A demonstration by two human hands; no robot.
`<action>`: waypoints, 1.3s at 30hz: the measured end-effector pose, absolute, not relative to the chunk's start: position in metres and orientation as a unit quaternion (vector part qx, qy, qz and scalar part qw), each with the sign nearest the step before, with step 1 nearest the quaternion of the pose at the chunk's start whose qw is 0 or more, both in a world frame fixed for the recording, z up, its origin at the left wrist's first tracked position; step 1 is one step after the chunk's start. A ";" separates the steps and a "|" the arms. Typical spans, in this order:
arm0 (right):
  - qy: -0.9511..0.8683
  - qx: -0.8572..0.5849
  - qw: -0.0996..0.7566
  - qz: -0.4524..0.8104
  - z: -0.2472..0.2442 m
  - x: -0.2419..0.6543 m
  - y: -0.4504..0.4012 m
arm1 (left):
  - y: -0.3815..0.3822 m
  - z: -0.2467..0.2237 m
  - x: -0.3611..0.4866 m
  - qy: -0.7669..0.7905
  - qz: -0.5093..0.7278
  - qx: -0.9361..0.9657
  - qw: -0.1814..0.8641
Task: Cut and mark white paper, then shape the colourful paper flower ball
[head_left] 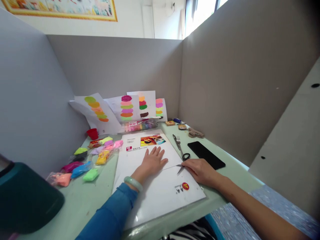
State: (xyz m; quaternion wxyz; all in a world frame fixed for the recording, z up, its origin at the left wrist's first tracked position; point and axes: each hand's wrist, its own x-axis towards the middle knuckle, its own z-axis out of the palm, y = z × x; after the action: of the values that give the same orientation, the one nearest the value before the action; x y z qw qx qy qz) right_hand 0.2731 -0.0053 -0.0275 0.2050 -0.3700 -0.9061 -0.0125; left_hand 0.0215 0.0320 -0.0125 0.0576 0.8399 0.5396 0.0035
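Observation:
My left hand (152,162) lies flat on a large white printed sheet (140,203), its fingers spread just below a printed colour picture (153,140). My right hand (201,171) is closed near the right edge of this sheet, its fingertips pinching a pair of scissors (180,170) around the middle. The scissor blades are parted and point toward the sheet's lower part. One black finger loop shows above the fingers; the other is hidden. A fork (179,142) and another slim metal tool lie just beyond the scissors.
Several bags of coloured clay (102,156) and a red cup (92,134) lie left. Colour-swatch papers (127,108) lean at the back behind a clear pack (141,125). A black slab (206,155) lies right. A dark green object (27,200) stands front left; grey partitions (117,63) surround the table.

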 end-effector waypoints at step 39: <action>-0.877 -0.451 0.161 -0.043 -0.012 0.246 -0.002 | 0.044 -0.023 0.040 0.607 0.016 0.793 0.056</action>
State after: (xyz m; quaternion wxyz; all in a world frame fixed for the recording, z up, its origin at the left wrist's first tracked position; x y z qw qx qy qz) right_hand 0.2465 -0.0021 -0.0122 0.1608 -0.4511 -0.8768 -0.0435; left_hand 0.0403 0.0442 -0.0230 0.0565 0.7928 0.6067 0.0165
